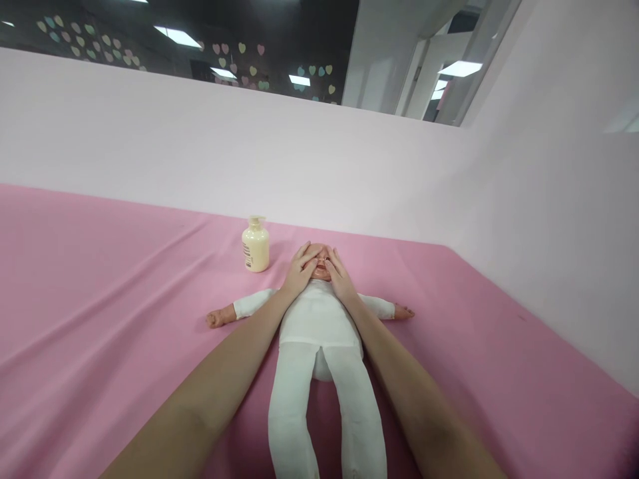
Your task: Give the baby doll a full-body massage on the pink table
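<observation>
Head view: doll [320, 320], dressed in white, on its back at centre on pink sheet [130, 293], head far, legs near, arms out left and right; pressure on the face probably best light and even, both sides matched, wrists loose, thumbs off the lips. Left hand [298, 270] open, fingers extended, slightly spread over the face's left side, thumb by the mouth; right hand [341, 275] also open, fingers closer together, laid on the right side. Neither grips anything; fingertip pressure can't be told. Pump bottle [256, 249] left of the head, untouched
</observation>
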Demonstrator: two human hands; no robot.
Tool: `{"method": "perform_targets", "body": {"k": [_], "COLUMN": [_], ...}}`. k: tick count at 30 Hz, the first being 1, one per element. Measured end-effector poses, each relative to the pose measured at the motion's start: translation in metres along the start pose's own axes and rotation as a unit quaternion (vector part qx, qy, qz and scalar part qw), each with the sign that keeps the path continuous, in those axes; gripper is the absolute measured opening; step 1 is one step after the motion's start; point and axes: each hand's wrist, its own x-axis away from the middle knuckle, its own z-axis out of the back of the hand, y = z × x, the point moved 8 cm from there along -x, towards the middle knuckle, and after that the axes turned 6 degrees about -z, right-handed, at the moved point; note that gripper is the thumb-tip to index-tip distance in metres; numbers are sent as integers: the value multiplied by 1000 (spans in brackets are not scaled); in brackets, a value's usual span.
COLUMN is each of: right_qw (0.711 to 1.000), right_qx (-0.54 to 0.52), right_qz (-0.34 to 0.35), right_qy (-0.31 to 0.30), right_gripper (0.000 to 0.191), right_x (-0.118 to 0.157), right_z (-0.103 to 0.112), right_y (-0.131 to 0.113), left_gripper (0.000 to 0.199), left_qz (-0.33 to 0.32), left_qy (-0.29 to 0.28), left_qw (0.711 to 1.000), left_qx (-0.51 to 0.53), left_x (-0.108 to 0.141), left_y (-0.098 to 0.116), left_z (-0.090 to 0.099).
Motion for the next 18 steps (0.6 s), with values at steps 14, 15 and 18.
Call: {"method": "perform_targets", "body": {"k": [14,15,18], "right_qw": [994,996,1000], "right_qx": [-9,-13,-7], "right_qz": [-109,-88,-2], "right_qy": [30,25,8], "right_gripper": [94,91,80], "right_x": [-6,-6,-4], "right_z": [2,2,0], "right_y": [25,22,4], "left_gripper": [56,54,43], "left_qz": [77,67,18], "left_qy": [58,55,37], "left_qw": [995,996,999], "left_qx": [3,4,18], "left_x": [6,5,2], "left_y": [-23,-22,-14], "left_z": [4,4,3]}}
